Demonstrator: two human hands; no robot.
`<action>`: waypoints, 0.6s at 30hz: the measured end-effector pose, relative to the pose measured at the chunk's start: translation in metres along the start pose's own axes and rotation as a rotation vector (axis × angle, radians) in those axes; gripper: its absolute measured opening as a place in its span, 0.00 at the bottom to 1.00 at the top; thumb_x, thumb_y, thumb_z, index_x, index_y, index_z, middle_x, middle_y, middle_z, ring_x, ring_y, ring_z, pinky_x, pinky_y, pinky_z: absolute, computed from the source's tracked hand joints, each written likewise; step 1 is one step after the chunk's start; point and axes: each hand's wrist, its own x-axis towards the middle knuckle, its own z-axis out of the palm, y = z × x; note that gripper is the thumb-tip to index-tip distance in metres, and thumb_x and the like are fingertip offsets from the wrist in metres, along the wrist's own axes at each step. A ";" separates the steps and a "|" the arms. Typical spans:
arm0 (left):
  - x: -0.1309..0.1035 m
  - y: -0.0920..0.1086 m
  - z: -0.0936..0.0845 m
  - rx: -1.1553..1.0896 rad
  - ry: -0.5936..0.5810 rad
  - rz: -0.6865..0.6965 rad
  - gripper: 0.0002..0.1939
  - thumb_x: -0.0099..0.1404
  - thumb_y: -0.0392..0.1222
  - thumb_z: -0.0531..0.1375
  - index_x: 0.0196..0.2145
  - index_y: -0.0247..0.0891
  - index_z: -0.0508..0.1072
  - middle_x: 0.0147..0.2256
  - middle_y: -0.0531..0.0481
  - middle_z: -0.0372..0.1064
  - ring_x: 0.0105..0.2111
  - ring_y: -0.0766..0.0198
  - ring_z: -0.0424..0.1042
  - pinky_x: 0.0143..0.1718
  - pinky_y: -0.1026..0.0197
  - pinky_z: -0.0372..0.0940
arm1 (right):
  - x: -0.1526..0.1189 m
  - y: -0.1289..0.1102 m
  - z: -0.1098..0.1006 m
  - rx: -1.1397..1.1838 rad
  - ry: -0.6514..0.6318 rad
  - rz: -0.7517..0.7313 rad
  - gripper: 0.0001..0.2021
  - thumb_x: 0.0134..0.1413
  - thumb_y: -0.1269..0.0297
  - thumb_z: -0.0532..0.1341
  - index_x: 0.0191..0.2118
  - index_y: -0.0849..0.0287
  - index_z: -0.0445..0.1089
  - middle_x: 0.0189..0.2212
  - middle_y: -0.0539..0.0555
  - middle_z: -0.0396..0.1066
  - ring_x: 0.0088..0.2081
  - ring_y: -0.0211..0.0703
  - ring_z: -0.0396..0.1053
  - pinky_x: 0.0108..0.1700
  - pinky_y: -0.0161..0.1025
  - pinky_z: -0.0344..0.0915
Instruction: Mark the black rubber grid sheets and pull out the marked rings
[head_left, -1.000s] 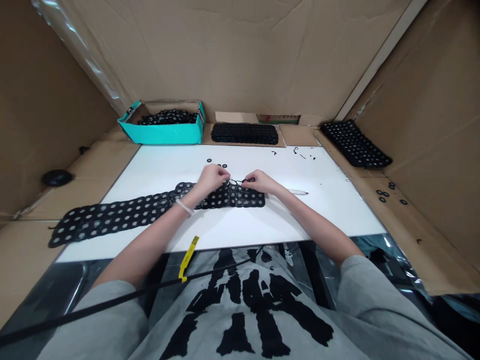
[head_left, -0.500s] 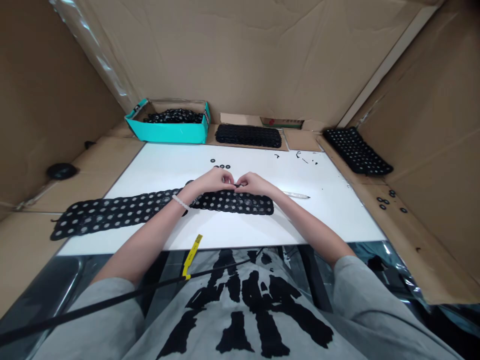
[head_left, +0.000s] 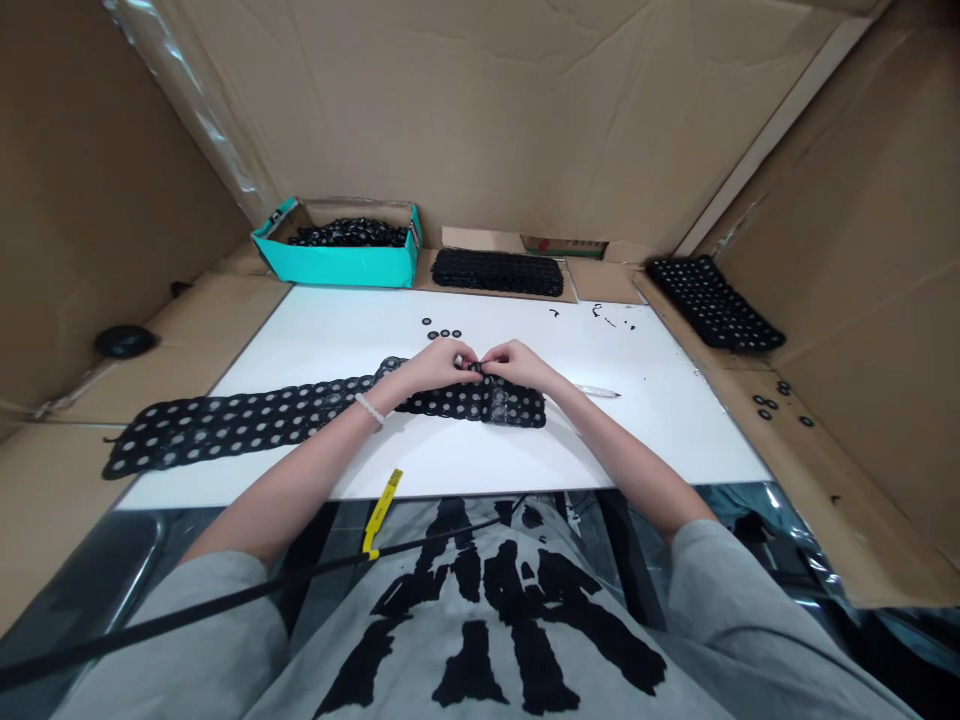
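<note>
A long black strip with rows of pale round dots (head_left: 247, 424) lies across the white board (head_left: 652, 440), reaching past its left edge. Near the strip's right part, my left hand (head_left: 442, 364) pinches its upper edge. My right hand (head_left: 520, 364) pinches the same edge just beside it, the fingertips of both hands almost touching. Small dark ring pieces (head_left: 445, 333) lie just beyond my left hand. A pale pen (head_left: 598, 391) rests on the board to the right of my right hand.
Behind the board stand a turquoise box (head_left: 337, 265) of black pieces and a folded black stack (head_left: 496, 273). At the right lie a dotted black mat (head_left: 712, 303) and several loose rings (head_left: 784, 387). A round black object (head_left: 125, 342) sits at the left.
Both hands have shifted slightly right along the strip's upper edge. Part of the strip between them is now lifted and bunched at the fingertips.
</note>
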 end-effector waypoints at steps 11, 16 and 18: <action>0.007 -0.033 -0.012 0.227 0.381 -0.234 0.17 0.65 0.36 0.55 0.44 0.40 0.82 0.47 0.41 0.76 0.48 0.49 0.69 0.55 0.46 0.57 | -0.003 0.002 -0.005 -0.170 0.014 -0.033 0.10 0.52 0.62 0.64 0.31 0.62 0.80 0.31 0.55 0.78 0.35 0.40 0.70 0.41 0.35 0.61; 0.002 -0.021 -0.018 0.120 0.153 -0.110 0.16 0.59 0.49 0.64 0.41 0.38 0.81 0.36 0.44 0.74 0.39 0.55 0.69 0.44 0.55 0.62 | 0.000 0.000 0.003 -0.234 0.016 -0.009 0.12 0.53 0.58 0.65 0.33 0.62 0.79 0.30 0.54 0.78 0.33 0.40 0.69 0.40 0.36 0.60; 0.001 -0.014 -0.017 0.008 -0.032 -0.078 0.17 0.56 0.52 0.66 0.37 0.37 0.80 0.28 0.50 0.71 0.31 0.60 0.68 0.35 0.60 0.61 | 0.002 0.000 0.005 -0.167 -0.016 -0.012 0.10 0.53 0.62 0.64 0.36 0.63 0.79 0.32 0.54 0.78 0.34 0.39 0.70 0.41 0.35 0.61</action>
